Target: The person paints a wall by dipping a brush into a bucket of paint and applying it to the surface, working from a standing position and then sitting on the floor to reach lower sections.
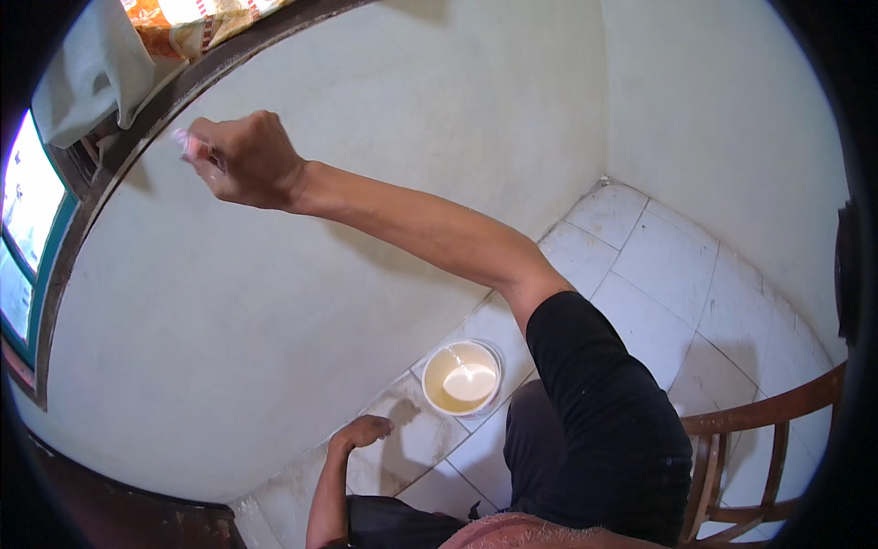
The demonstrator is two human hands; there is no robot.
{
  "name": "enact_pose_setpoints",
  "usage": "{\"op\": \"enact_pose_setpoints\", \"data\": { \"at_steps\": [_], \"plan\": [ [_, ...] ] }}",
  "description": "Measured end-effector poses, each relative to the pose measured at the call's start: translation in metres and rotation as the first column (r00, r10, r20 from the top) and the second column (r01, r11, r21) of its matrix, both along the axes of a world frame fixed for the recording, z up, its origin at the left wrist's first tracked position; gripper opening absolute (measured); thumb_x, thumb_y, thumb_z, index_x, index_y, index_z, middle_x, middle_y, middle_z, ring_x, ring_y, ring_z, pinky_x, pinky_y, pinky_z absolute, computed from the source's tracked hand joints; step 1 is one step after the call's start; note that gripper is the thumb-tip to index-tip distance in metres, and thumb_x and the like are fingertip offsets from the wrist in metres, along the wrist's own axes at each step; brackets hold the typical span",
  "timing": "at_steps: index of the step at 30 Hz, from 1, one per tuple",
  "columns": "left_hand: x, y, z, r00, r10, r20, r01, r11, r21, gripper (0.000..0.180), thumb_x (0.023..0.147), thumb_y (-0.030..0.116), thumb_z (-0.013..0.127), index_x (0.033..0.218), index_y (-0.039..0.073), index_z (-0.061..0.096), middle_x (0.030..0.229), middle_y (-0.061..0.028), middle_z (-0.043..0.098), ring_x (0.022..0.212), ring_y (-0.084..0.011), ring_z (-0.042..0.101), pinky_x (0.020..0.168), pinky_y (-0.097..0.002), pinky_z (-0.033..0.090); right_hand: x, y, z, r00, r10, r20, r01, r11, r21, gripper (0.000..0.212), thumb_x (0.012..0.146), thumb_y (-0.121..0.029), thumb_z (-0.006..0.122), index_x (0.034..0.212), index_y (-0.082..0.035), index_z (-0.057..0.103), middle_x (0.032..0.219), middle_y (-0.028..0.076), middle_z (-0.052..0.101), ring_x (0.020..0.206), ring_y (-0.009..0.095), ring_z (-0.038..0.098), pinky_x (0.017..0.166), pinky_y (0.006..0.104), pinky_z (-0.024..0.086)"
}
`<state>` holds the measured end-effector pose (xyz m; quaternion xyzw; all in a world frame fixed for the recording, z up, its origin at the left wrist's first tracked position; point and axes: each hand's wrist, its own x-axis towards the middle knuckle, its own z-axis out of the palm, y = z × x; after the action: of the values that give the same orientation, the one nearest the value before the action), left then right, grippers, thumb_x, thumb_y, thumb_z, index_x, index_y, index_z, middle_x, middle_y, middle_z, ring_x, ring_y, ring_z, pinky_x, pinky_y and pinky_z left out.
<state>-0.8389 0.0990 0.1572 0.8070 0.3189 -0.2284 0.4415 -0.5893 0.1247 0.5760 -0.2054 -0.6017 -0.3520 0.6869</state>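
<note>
My right arm, in a black sleeve (pixel 608 412), reaches up across the pale wall (pixel 384 110) to the left. At its end my right hand (pixel 247 160) is closed near the dark window frame, with a small pinkish-white bit showing at the fingertips. Motion blurs that bit, so its kind is unclear. Lower down, my left hand (pixel 366 431) hangs near the foot of the wall, its fingers loosely bent and apparently holding nothing. To its right on the tiles stands a round white bucket (pixel 428 389) with pale, shiny liquid inside.
A wooden chair (pixel 768 412) with a slatted back stands at the lower right. Pale floor tiles (pixel 663 256) run along the wall to the corner. At upper left are a teal-edged window (pixel 41 293), a pale cloth (pixel 96 78) and patterned orange fabric (pixel 197 27).
</note>
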Motion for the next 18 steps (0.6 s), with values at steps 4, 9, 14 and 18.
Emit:
{"op": "enact_pose_setpoints", "data": {
  "at_steps": [4, 9, 14, 18],
  "plan": [
    [-0.005, -0.005, -0.003, 0.999, 0.044, 0.025, -0.043, 0.999, -0.02, 0.048, 0.091, 0.041, 0.047, 0.105, -0.002, 0.062, 0.096, -0.0131, 0.065, 0.088, -0.0234, 0.059, 0.083, -0.0346, 0.046, 0.034, 0.022, 0.008, 0.976, 0.175, -0.128, -0.183, 0.982, -0.056, 0.028, 0.079, -0.027, 0.063, 0.069, -0.001, 0.057, 0.051, 0.012, 0.054, 0.044, 0.029, 0.054, 0.043, 0.0363, 0.042],
    [-0.006, -0.007, 0.016, 1.0, -0.001, -0.01, 0.002, 0.999, 0.043, 0.047, 0.09, 0.037, 0.05, 0.113, -0.003, 0.059, 0.104, -0.0138, 0.065, 0.093, -0.0221, 0.061, 0.086, -0.0342, 0.046, 0.188, -0.003, 0.012, 0.903, -0.082, -0.422, 0.056, 0.996, -0.075, 0.02, 0.083, -0.014, 0.063, 0.069, 0.001, 0.062, 0.061, 0.012, 0.062, 0.049, 0.019, 0.053, 0.051, 0.0326, 0.044],
    [-0.012, 0.0, 0.006, 0.997, -0.079, 0.012, 0.077, 0.991, 0.107, 0.045, 0.089, 0.033, 0.051, 0.116, -0.002, 0.058, 0.106, -0.0138, 0.065, 0.092, -0.0229, 0.061, 0.086, -0.034, 0.046, 0.197, -0.008, 0.022, 0.645, -0.636, -0.425, 0.69, 0.723, -0.036, 0.027, 0.08, -0.022, 0.066, 0.062, -0.004, 0.058, 0.051, 0.014, 0.055, 0.044, 0.03, 0.053, 0.043, 0.0402, 0.039],
    [0.005, 0.005, -0.006, 0.993, -0.106, 0.051, 0.098, 0.985, 0.14, 0.041, 0.087, 0.035, 0.046, 0.107, 0.004, 0.062, 0.107, -0.0159, 0.063, 0.1, -0.0302, 0.059, 0.088, -0.0376, 0.044, 0.097, 0.048, 0.003, 0.884, -0.448, -0.132, 0.465, 0.873, 0.15, 0.012, 0.074, -0.013, 0.061, 0.062, -0.013, 0.061, 0.053, 0.005, 0.055, 0.041, 0.022, 0.052, 0.039, 0.0345, 0.04]
  ]
}}
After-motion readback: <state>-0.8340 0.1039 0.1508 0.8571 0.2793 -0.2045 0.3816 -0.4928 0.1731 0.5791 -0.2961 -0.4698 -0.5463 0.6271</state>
